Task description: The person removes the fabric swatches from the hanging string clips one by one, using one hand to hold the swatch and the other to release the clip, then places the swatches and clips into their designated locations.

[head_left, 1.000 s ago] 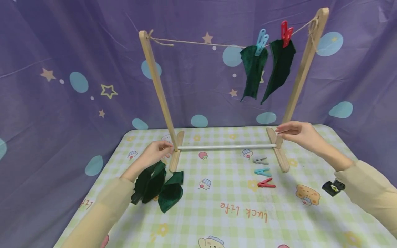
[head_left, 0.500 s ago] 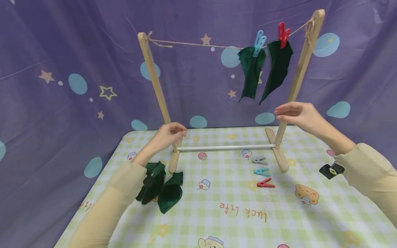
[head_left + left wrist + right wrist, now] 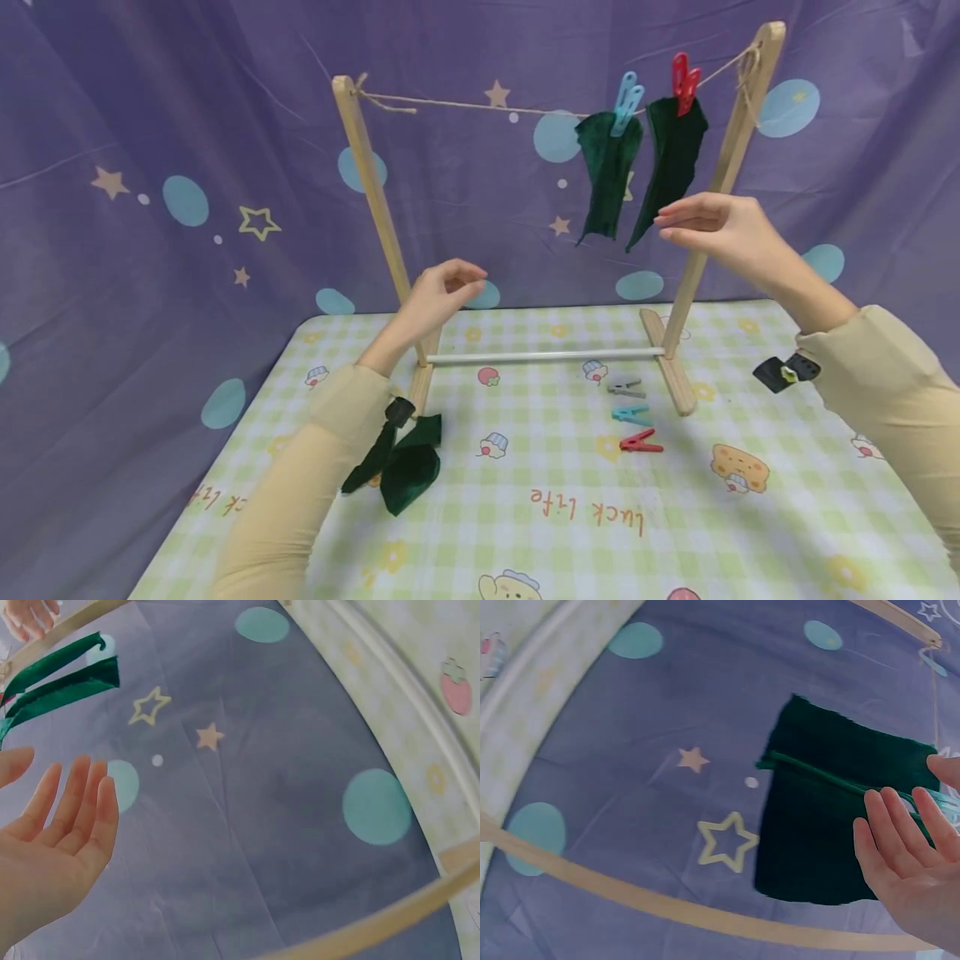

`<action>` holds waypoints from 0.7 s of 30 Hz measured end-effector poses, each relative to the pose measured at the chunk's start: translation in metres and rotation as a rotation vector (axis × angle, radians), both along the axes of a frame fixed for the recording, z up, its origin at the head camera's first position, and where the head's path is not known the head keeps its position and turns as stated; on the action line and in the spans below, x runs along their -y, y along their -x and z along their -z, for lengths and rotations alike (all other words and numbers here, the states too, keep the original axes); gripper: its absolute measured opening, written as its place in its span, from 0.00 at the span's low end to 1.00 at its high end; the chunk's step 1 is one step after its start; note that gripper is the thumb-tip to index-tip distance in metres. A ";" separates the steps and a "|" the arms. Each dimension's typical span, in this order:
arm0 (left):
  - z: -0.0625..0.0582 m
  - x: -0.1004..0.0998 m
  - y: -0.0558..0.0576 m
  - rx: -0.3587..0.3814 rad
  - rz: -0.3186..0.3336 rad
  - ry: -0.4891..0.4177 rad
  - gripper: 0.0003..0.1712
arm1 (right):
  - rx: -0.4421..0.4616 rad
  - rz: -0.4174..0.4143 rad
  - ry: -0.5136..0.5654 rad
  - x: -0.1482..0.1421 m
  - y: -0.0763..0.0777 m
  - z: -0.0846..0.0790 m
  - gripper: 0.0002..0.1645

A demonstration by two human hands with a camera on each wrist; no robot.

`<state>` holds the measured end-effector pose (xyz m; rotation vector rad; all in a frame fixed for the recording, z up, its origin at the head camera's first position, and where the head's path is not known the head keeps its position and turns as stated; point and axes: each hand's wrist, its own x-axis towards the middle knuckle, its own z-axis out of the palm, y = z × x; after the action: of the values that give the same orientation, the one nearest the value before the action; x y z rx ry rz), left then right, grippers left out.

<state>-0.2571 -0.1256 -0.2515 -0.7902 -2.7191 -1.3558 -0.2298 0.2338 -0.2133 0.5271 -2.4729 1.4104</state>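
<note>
Purple curtain [image 3: 480, 196] behind, printed with stars [image 3: 109, 182], blue spots [image 3: 186, 201]; green-checked tablecloth [image 3: 555, 554] with cupcakes [image 3: 493, 446], lettering [image 3: 587, 510].

Up on a thin beige twine [image 3: 465, 103], two dark green velvety cloths hung limp, side by side! A light-blue plastic peg [image 3: 627, 105] pinched the left cloth [image 3: 606, 179]; a red plastic peg [image 3: 684, 85] gripped the right cloth [image 3: 672, 154], its lower edge slanting to a point. Down below, rumpled green cloth pieces [image 3: 411, 468] lay near the left foot, partly behind a sleeve [image 3: 330, 458], while a grey peg [image 3: 626, 388], a turquoise peg [image 3: 632, 415] and a coral-red peg [image 3: 641, 442] lay in line, near the wooden rack [image 3: 678, 387]'s right foot.
</note>
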 end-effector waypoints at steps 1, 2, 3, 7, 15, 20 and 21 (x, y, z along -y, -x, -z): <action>-0.001 -0.003 0.001 -0.013 0.000 -0.009 0.17 | -0.007 -0.004 0.011 0.001 0.001 -0.004 0.21; -0.003 -0.006 0.002 -0.024 -0.001 -0.019 0.17 | -0.013 -0.008 0.025 0.002 0.003 -0.007 0.21; -0.005 -0.009 0.003 -0.035 0.000 -0.031 0.17 | -0.017 -0.010 0.039 0.003 0.004 -0.010 0.20; -0.012 -0.022 0.007 -0.064 0.005 -0.072 0.16 | -0.032 -0.007 0.089 0.007 0.009 -0.024 0.20; -0.027 -0.053 0.010 -0.110 -0.017 -0.127 0.15 | -0.098 0.025 0.159 0.017 0.012 -0.046 0.16; -0.032 -0.070 0.012 -0.142 -0.018 -0.138 0.15 | -0.135 0.044 0.186 0.024 0.014 -0.055 0.17; -0.033 -0.073 0.013 -0.151 -0.015 -0.139 0.15 | -0.134 0.045 0.195 0.025 0.015 -0.056 0.17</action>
<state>-0.2697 -0.0530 -0.2185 -0.8234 -2.4824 -1.4020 -0.2446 0.2091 -0.1568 0.5030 -2.2015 1.5244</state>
